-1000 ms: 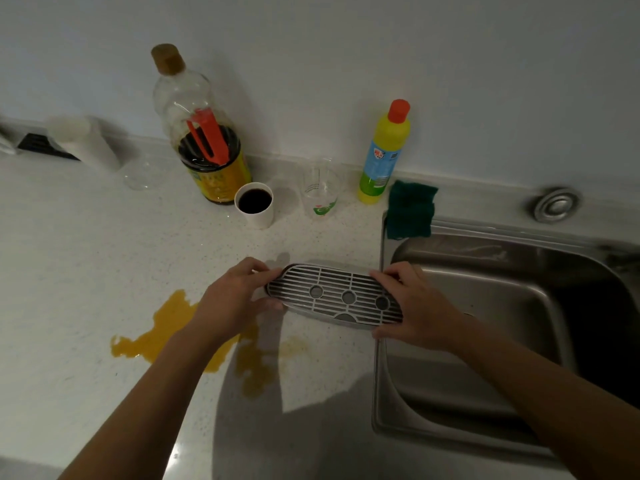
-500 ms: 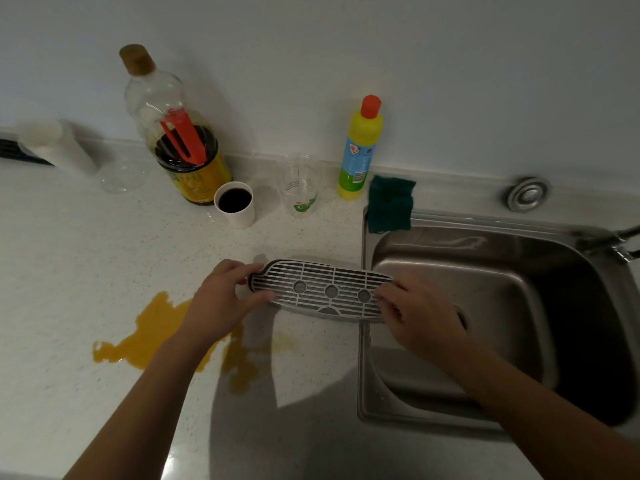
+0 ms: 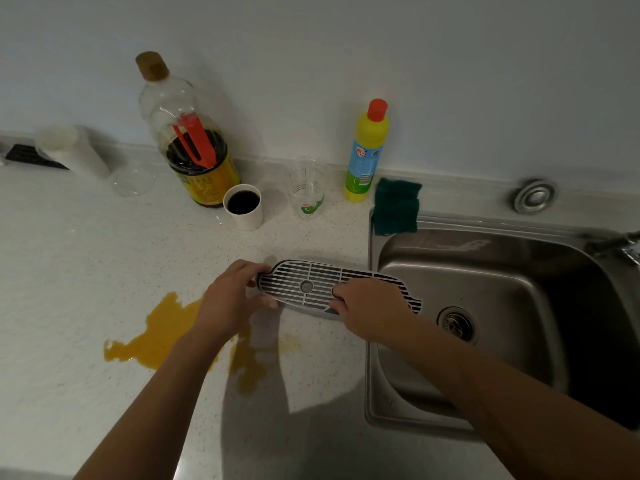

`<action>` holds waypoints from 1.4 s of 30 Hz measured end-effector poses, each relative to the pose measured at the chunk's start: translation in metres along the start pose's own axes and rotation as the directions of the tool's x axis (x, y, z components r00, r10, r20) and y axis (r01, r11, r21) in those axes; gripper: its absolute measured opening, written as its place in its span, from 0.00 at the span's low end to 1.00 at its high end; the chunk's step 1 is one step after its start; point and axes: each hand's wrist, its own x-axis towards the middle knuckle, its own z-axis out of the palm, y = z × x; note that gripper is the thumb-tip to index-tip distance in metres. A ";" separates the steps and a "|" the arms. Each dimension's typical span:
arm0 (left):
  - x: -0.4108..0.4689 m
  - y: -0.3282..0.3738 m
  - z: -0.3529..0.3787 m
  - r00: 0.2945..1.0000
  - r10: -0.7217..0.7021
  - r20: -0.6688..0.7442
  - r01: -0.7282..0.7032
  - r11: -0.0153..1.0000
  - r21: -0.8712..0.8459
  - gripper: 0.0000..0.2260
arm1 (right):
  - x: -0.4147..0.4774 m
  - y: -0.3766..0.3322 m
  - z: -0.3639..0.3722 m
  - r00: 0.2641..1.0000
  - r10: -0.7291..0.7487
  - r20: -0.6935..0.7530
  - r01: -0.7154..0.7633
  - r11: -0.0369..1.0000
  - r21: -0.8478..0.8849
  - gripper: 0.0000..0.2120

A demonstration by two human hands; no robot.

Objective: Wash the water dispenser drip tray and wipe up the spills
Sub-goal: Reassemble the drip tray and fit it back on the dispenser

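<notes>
The grey slotted drip tray (image 3: pixel 311 284) is held level above the counter, its right end reaching over the left rim of the steel sink (image 3: pixel 485 271). My left hand (image 3: pixel 232 299) grips the tray's left end. My right hand (image 3: pixel 370 306) lies over the tray's right half, fingers curled on the grille and covering part of it. An orange-yellow spill (image 3: pixel 162 334) spreads on the white counter below my left forearm. A dark green sponge (image 3: pixel 396 206) rests on the sink's back left corner.
Along the wall stand a large bottle with dark liquid (image 3: pixel 194 150), a paper cup of dark liquid (image 3: pixel 243 206), a clear measuring cup (image 3: pixel 307 195), a yellow detergent bottle (image 3: pixel 367 154) and a white roll (image 3: pixel 69 150). The sink drain (image 3: pixel 456 322) and a tap (image 3: pixel 620 244) are at right.
The tray has shifted right, its end now over the sink rim. My right hand slid from the tray's right end onto the top of the grille. The left hand keeps its grip.
</notes>
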 end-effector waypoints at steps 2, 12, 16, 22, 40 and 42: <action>0.001 0.000 -0.001 1.000 0.005 0.007 -0.005 1.000 0.002 0.29 | 0.002 0.000 -0.002 0.999 0.021 0.038 -0.022 1.000 0.013 0.13; 0.002 -0.002 -0.001 1.000 0.018 0.009 -0.018 1.000 0.008 0.30 | 0.004 -0.003 -0.004 0.998 -0.005 0.068 0.004 1.000 0.021 0.10; 0.003 -0.003 0.000 1.000 0.003 0.026 -0.003 1.000 0.004 0.29 | 0.011 -0.004 -0.005 0.985 -0.003 0.170 0.014 0.998 -0.064 0.10; -0.001 -0.001 -0.007 0.994 -0.071 0.081 0.084 0.982 -0.167 0.29 | 0.003 0.000 -0.013 0.991 0.042 0.130 -0.070 0.972 0.223 0.09; -0.023 0.045 0.015 0.916 -0.382 -0.127 0.330 0.893 -0.305 0.12 | -0.087 0.063 0.016 0.685 0.615 0.390 -0.364 -0.175 0.915 0.13; -0.034 0.052 0.012 0.893 -0.444 -0.079 0.335 0.770 -0.544 0.12 | -0.102 0.064 0.008 0.707 0.614 0.351 -0.334 -0.148 0.931 0.13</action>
